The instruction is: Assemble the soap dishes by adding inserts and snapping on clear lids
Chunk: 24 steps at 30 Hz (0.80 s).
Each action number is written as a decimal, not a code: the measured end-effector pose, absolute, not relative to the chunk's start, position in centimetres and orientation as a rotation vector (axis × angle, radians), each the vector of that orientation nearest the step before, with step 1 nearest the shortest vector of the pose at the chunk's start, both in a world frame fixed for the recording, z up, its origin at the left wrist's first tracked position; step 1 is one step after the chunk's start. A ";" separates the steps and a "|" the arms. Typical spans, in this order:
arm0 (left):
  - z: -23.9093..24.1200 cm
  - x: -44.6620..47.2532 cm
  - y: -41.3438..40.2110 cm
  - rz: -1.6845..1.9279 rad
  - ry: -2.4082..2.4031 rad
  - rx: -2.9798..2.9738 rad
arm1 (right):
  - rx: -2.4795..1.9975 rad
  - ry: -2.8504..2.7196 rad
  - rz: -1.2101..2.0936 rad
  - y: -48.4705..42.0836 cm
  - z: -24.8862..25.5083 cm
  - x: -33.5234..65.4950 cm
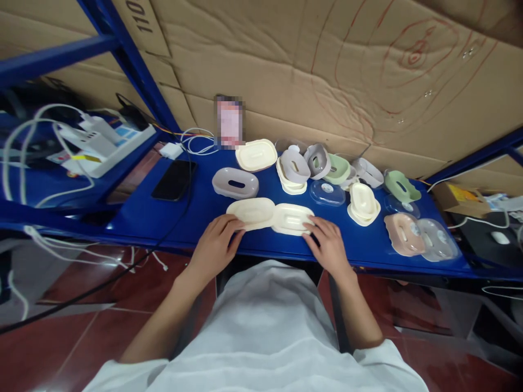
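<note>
Two cream oval soap-dish parts lie side by side at the front of the blue shelf [180, 223]. My left hand [216, 245] rests its fingers on the near edge of the left cream piece [251, 212]. My right hand [327, 245] touches the right cream piece [291, 219] at its right edge. Neither piece is lifted. Behind them lie a grey oval dish [235, 183] and a cream tray [256, 154].
More dishes in grey, green, cream, pink and clear plastic spread over the right half of the shelf, such as a pink one [403, 234]. A black phone [174, 179] lies left. Power strips and white cables [98, 144] sit at far left. Cardboard lines the back.
</note>
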<state>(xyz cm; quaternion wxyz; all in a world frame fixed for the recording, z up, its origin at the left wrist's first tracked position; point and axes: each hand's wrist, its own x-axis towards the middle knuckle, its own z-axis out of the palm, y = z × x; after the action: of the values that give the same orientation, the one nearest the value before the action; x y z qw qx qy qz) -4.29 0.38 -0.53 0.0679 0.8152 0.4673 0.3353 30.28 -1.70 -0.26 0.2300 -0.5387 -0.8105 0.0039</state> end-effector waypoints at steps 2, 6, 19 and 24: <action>-0.7 -5.1 0.5 0.923 1.360 2.485 | -1.580 -2.116 -0.105 -1.7 -0.3 30.8; -0.4 -5.5 4.1 0.962 1.437 2.499 | -1.501 -2.193 -0.092 -1.7 0.3 28.5; 0.7 -3.6 3.2 0.837 1.323 2.649 | -1.299 -2.322 0.111 -1.6 0.3 23.5; -0.3 -2.5 1.6 0.792 1.210 2.759 | -1.201 -2.479 0.077 0.1 0.6 24.0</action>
<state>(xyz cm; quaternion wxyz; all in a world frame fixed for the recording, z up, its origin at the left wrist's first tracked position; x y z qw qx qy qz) -2.50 1.58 -0.33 0.0134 0.8855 0.3885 0.2543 23.97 0.10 0.61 0.1919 -0.4277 -0.8829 0.0273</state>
